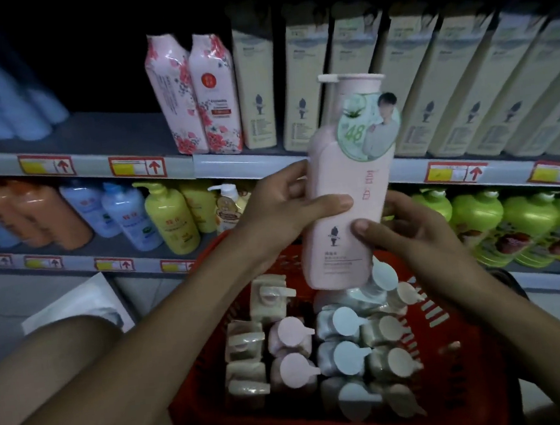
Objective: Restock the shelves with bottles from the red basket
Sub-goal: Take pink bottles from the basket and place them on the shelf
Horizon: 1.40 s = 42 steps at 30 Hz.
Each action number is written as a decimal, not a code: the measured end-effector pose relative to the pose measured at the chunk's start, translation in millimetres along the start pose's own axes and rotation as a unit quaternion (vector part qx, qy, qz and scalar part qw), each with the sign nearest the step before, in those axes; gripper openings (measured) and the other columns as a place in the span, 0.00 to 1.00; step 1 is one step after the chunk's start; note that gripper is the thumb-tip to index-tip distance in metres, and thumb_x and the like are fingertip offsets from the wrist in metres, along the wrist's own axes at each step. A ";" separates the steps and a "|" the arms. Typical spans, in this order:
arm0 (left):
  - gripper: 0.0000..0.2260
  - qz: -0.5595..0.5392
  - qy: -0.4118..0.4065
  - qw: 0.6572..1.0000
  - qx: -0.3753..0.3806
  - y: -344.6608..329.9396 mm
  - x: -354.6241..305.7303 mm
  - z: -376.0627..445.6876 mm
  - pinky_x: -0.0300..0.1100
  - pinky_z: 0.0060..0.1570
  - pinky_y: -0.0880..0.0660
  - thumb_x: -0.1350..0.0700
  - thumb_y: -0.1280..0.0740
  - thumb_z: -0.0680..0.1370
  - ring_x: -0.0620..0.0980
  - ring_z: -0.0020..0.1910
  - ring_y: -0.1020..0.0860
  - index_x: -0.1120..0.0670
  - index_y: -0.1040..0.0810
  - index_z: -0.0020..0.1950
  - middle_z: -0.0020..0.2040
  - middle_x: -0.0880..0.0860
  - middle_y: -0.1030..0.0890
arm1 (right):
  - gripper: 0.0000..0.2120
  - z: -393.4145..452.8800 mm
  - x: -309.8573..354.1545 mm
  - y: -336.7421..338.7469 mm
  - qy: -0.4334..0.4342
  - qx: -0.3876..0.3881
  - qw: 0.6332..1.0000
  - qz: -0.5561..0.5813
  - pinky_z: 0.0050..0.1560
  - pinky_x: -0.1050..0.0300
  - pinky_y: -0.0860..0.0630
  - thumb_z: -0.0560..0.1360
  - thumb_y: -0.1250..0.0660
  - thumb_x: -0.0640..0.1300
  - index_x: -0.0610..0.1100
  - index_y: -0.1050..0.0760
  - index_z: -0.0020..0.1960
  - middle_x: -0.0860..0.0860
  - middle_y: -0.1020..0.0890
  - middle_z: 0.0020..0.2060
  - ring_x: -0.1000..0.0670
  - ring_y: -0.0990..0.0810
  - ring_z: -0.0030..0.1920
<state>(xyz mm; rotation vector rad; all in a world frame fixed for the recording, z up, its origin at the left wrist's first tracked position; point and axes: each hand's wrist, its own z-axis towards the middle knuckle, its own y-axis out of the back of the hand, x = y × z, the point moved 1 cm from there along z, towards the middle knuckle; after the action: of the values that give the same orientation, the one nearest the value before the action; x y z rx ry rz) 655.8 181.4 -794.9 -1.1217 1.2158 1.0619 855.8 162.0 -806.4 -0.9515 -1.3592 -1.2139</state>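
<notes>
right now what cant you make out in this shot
- Head view: small print on the pink bottle is too small to read.
- Bottles at far left are motion-blurred.
- Red basket: near rim cut off by the bottom edge.
- Bottles in the basket: only caps show; labels hidden.

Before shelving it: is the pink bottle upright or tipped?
Nearly upright: pink bottle leans slightly, cap uppermost, between left hand and right hand.

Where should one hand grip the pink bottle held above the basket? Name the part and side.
Grip the pink bottle around its narrowed waist, just under the round sticker, coming from the left as the left hand does. It stands upright and tapers there; the right hand steadies lower down.
</notes>
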 end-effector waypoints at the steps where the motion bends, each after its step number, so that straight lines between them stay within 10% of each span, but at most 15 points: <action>1: 0.23 0.009 -0.011 1.000 -0.001 -1.0 -6.4 -2.1 0.56 0.58 0.19 0.62 0.22 0.70 0.56 0.55 0.15 0.55 0.21 0.64 0.55 0.55 0.14 | 0.21 -2.0 3.3 -3.1 0.001 0.010 0.999 0.032 0.54 0.48 0.17 0.74 0.28 0.44 0.47 0.22 0.66 0.47 0.15 0.57 0.43 0.15 0.55; 10: 0.33 0.184 -0.122 0.975 -0.006 -5.6 -127.7 -9.0 0.51 0.52 0.17 0.46 0.19 0.67 0.44 0.47 0.15 0.52 0.25 0.69 0.57 0.47 0.16 | 0.20 -12.1 101.7 12.7 0.115 -0.097 0.985 0.090 0.48 0.57 0.17 0.73 0.30 0.45 0.46 0.21 0.65 0.48 0.12 0.53 0.49 0.13 0.53; 17: 0.22 0.203 -0.205 0.956 -0.044 -43.5 -150.5 -5.9 0.42 0.44 0.18 0.52 0.22 0.72 0.42 0.43 0.17 0.38 0.23 0.63 0.50 0.37 0.16 | 0.22 -5.9 128.9 34.8 0.152 -0.150 0.968 0.130 0.44 0.62 0.18 0.69 0.29 0.44 0.47 0.21 0.63 0.50 0.11 0.49 0.51 0.13 0.51; 28: 0.19 0.208 -0.357 0.910 -0.035 -116.9 -261.0 104.5 0.32 0.47 0.20 0.59 0.23 0.72 0.36 0.49 0.18 0.48 0.23 0.60 0.52 0.42 0.17 | 0.17 76.1 219.0 138.2 0.308 -0.194 0.931 0.022 0.54 0.64 0.21 0.80 0.34 0.45 0.51 0.24 0.69 0.55 0.16 0.59 0.55 0.19 0.62; 42: 0.20 0.228 -0.326 0.908 -0.129 -161.6 -257.2 217.8 0.50 0.50 0.17 0.52 0.26 0.75 0.46 0.50 0.18 0.47 0.24 0.66 0.56 0.48 0.17 | 0.14 179.2 224.5 202.5 0.295 -0.204 0.931 -0.061 0.48 0.70 0.22 0.82 0.37 0.43 0.59 0.26 0.64 0.60 0.18 0.58 0.65 0.19 0.54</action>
<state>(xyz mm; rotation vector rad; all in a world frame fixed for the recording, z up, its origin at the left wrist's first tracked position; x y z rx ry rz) 829.7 370.9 -523.7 -0.5766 0.8130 1.8225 985.2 356.7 -544.0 -0.6920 -0.7044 -1.7500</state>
